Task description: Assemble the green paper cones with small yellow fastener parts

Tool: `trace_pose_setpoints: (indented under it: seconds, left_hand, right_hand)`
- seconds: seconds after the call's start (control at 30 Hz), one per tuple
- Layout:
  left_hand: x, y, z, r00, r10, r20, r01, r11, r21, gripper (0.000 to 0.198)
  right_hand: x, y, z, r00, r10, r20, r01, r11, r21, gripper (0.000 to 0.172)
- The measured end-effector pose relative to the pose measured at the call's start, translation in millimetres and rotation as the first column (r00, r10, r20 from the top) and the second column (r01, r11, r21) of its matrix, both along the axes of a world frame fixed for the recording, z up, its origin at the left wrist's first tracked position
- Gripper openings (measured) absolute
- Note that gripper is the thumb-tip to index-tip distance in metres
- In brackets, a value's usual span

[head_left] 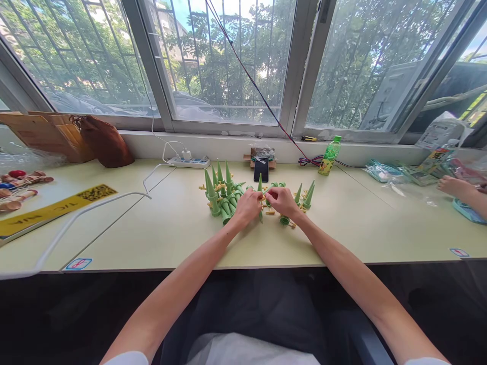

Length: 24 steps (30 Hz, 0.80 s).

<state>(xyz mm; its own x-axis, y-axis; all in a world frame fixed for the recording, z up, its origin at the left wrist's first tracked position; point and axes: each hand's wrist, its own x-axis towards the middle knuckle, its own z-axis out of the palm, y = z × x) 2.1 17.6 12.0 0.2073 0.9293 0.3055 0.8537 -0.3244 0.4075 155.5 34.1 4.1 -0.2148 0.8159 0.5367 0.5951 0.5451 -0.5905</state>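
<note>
My left hand [249,205] is closed around a slim green plastic cone [261,217]; a pointed end shows below the fingers. Close beside it, the fingertips of my right hand [282,201] are pinched together near the cone, and what they hold is too small to make out. Left of my hands, several green cones [214,205] with small yellow pegs stand upright, and green tubular pieces [226,215] lie against them. More upright green cones [309,195] stand to the right. A loose yellow peg [270,213] lies between my hands.
Behind the pieces lies a black phone [261,171] by a small open carton [249,161]. A green drink bottle [329,156] stands right of it. A power strip [190,162] trails a white cable at left. Another person's hand [456,187] reaches in at far right.
</note>
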Motion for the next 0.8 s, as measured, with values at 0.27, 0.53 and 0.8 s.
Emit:
trace_pose_setpoints:
  seconds: [0.27,0.53,0.8]
  left_hand:
    - [-0.2,0.0,0.3,1.0,-0.005,0.005,0.005,1.0,-0.009,0.03]
    - [0.1,-0.7,0.5,1.0,-0.012,0.004,0.012,1.0,-0.005,0.032]
    - [0.8,-0.4,-0.3,0.998,-0.049,0.045,0.049,0.999,0.015,0.033]
  right_hand:
    - [-0.3,-2.0,1.6,1.0,0.007,0.008,-0.007,1.0,-0.003,0.023]
    - [0.0,-1.4,1.4,1.0,0.008,0.011,-0.008,1.0,-0.004,0.025]
    - [0.1,-0.5,0.2,0.999,0.021,0.049,-0.022,1.0,0.006,0.026]
